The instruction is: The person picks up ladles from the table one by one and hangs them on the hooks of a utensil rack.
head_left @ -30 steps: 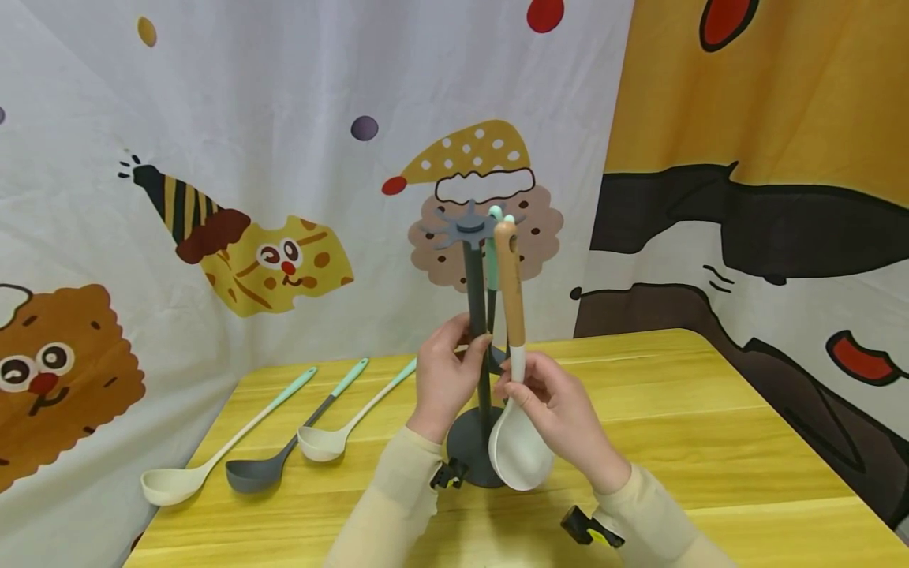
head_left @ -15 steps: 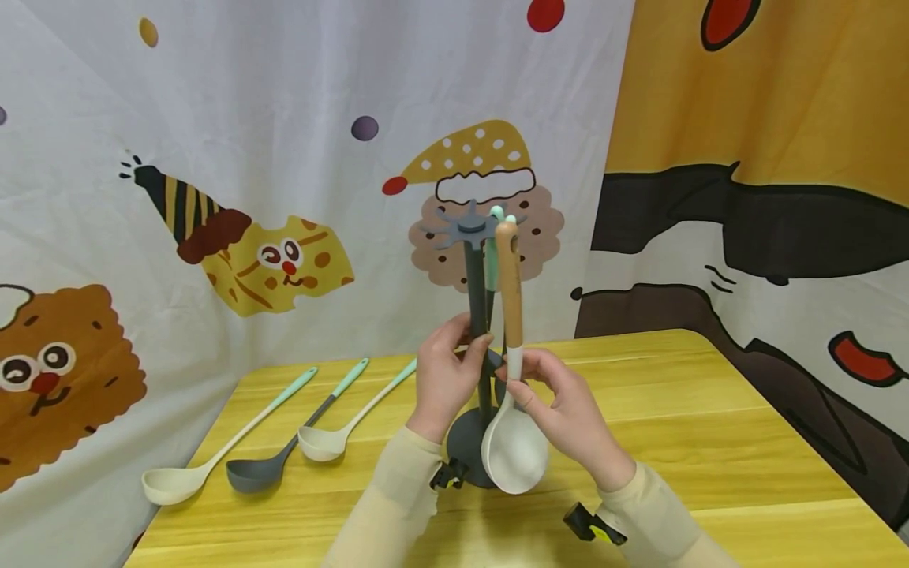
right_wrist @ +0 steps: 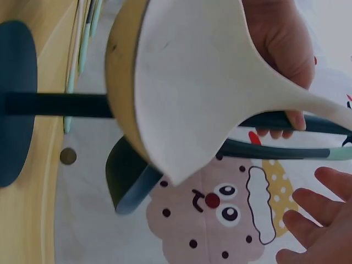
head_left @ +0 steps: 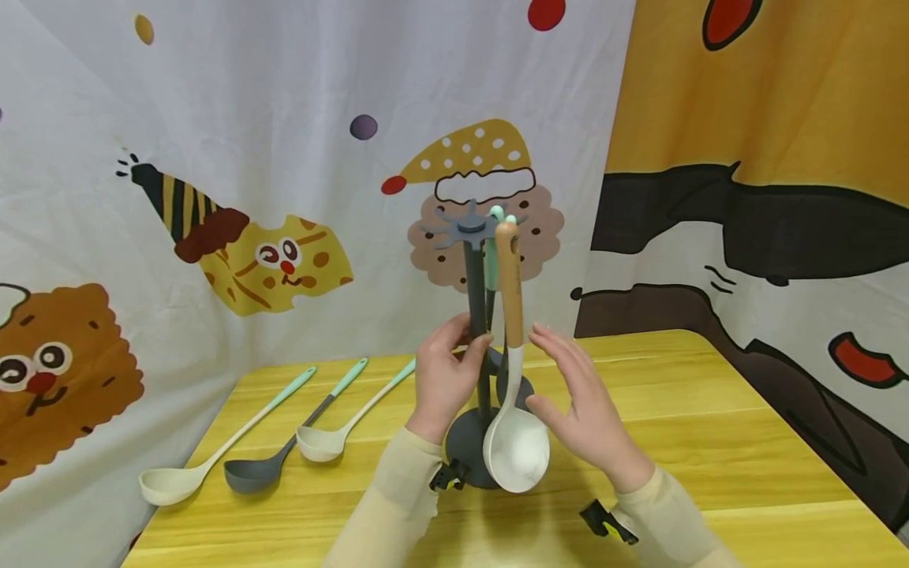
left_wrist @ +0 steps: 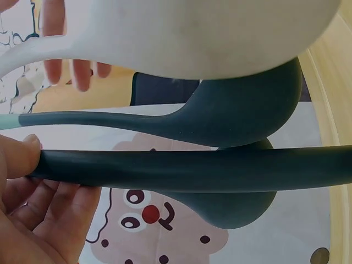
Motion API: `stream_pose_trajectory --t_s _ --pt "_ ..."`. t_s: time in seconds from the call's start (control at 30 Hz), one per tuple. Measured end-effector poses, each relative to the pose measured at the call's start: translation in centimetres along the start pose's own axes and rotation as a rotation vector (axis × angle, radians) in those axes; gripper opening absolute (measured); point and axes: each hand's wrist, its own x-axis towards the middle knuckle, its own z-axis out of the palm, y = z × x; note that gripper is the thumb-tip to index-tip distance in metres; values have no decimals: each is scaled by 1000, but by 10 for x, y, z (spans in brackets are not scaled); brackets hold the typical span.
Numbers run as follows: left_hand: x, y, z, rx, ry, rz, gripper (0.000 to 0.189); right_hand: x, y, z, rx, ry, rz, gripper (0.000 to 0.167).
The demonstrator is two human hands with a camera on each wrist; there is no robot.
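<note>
In the head view a dark utensil stand (head_left: 475,292) rises from the table, with a grey hooked top and a round base. My left hand (head_left: 446,375) grips its pole, thumb and fingers around it. A white ladle (head_left: 517,454) with a wooden handle hangs from the top, bowl downward. My right hand (head_left: 592,418) is just right of this ladle, fingers extended and apart from it. Behind it, dark ladles with mint-green handles hang on the stand; one dark ladle (left_wrist: 242,110) is plain in the left wrist view, partly covered by the white bowl.
Three mint-handled ladles lie on the left of the wooden table (head_left: 710,442): a cream one (head_left: 173,485), a dark grey one (head_left: 257,475) and a smaller cream one (head_left: 323,443). A printed cloth (head_left: 298,95) hangs behind the table.
My right hand has let go of the white ladle's neck and drawn back to the right. The ladle now hangs by itself. My left hand has stayed on the pole.
</note>
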Motion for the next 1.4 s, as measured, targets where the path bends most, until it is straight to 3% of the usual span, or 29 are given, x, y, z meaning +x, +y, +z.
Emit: stream_pose_trajectory --t_s 0.17,0.47,0.77,0.97,1.4 --pt "1 1 0 -11 3 10 19 -3 4 -3 -77 -74 2 89" --pt "1 3 0 -1 3 11 18 -11 9 -4 -151 -158 38 93" --pt "1 2 4 26 53 37 20 -14 15 -12 -179 -154 62 96" --pt "2 2 7 92 95 64 17 -14 16 -17 -178 -155 78 93" --pt "10 0 13 179 187 48 11 -4 19 -20 -194 -152 95 93"
